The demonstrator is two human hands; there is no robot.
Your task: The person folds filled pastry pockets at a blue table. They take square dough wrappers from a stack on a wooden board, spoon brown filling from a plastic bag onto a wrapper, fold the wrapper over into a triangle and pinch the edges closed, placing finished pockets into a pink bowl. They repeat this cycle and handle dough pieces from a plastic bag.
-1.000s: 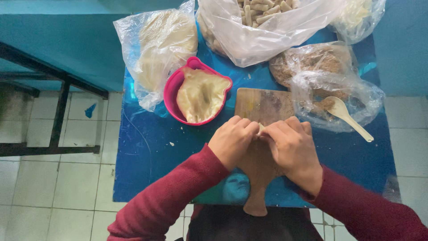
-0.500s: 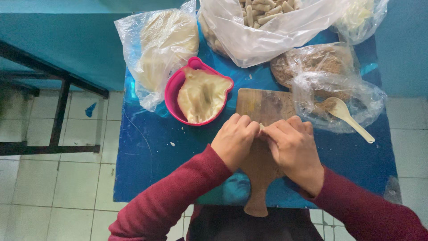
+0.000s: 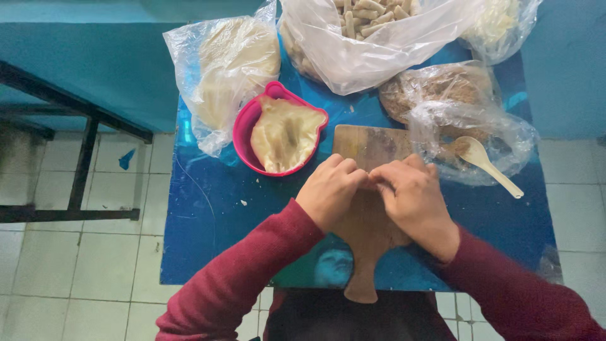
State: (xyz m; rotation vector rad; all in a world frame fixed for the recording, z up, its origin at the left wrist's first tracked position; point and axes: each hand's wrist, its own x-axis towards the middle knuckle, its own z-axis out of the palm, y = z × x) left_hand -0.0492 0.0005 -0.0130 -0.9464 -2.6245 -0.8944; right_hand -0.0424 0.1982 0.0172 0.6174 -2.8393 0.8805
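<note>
My left hand point(image 3: 329, 191) and my right hand point(image 3: 413, 199) rest side by side on a wooden cutting board point(image 3: 366, 146), fingers curled and fingertips meeting. Whatever lies under the fingers is hidden, so I cannot tell what they hold. Both arms wear dark red sleeves. The board's handle point(image 3: 361, 285) points toward me. Just left of the board stands a pink bowl point(image 3: 245, 126) holding pale dough point(image 3: 284, 134).
The small blue table point(image 3: 208, 221) carries clear plastic bags: flat dough sheets point(image 3: 224, 69) at back left, rolled pieces point(image 3: 363, 28) at back centre, brown filling point(image 3: 442, 88) at right with a pale spoon point(image 3: 486, 163). A dark metal frame point(image 3: 82, 170) stands left over tiled floor.
Both hands stay on the board with only slight finger shifts; nothing else has moved.
</note>
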